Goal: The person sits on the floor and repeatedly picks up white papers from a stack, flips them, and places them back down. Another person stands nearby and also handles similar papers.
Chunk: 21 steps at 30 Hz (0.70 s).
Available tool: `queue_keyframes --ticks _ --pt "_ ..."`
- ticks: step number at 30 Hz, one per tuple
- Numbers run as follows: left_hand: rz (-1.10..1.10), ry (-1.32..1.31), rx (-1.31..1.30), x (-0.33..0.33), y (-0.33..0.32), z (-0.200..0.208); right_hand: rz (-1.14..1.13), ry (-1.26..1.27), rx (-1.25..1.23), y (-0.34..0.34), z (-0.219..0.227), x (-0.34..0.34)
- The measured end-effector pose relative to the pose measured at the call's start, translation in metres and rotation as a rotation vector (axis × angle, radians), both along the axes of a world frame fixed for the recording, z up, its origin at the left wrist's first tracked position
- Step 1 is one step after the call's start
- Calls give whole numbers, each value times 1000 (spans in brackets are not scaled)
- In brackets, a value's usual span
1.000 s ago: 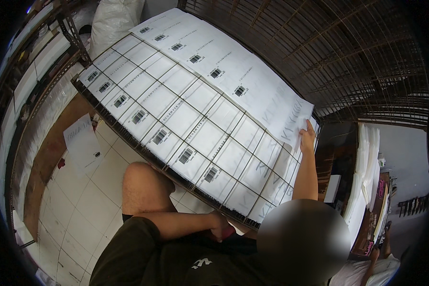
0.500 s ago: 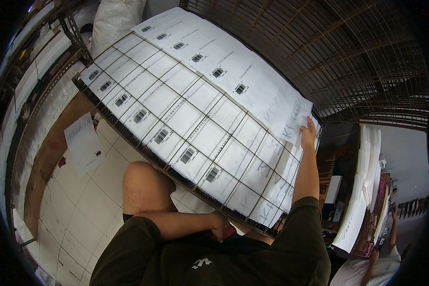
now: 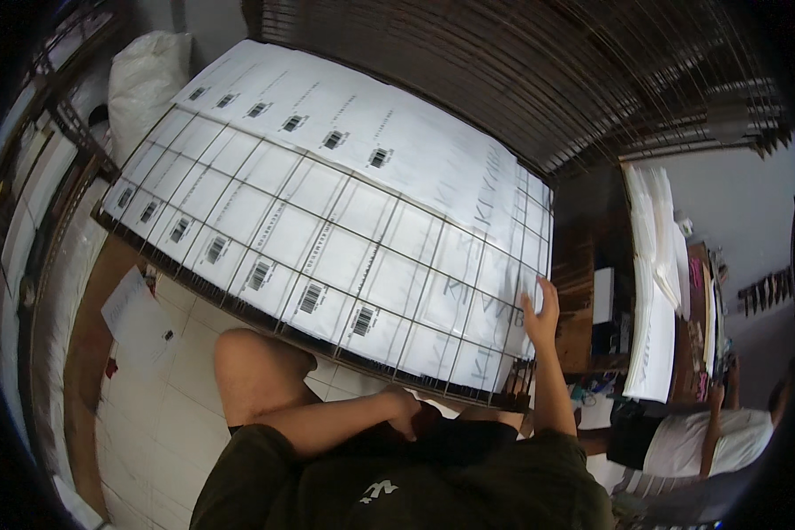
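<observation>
A wire drying rack [image 3: 327, 231] stretches in front of me, its grid tray lying over white printed sheets [image 3: 238, 249] with barcode-like marks. On top of the grid, along its far half, lie more white sheets [image 3: 336, 110]. My right hand [image 3: 543, 314] is at the tray's right edge, beside the sheets under the grid, thumb and fingers apart and nothing held. Low in front of my body, my left hand [image 3: 402, 411] is curled near my lap. Something dark red shows at its fingers, too hidden to name.
More wire trays [image 3: 592, 62] tilt up behind the sheets. On the left stand a metal shelf frame [image 3: 71, 124] and a white sack [image 3: 146, 88]; a loose printed sheet [image 3: 141, 314] is below. To the right hangs a thick white sheet stack [image 3: 654, 300], near another person [image 3: 707, 437].
My right hand has let go of the upper sheet's corner and moved down toward me along the right edge. The view has turned slightly rightward. My left hand stays near my lap.
</observation>
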<state>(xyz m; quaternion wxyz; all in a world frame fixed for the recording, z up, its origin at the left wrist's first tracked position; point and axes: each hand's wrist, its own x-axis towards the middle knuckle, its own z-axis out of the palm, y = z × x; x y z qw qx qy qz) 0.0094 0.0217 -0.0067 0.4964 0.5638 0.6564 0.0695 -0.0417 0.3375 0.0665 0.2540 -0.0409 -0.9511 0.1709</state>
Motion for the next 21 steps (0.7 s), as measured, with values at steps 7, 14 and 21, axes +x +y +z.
queue_keyframes --ticks 7,14,21 --pt "44 -41 49 0 -12 3 -272 -103 -54 -29 -11 149" --pt "67 -65 43 -1 -8 -7 -337 29 19 -44 1 152" --pt "72 -111 20 -5 -3 -12 -233 301 -122 -60 42 146"
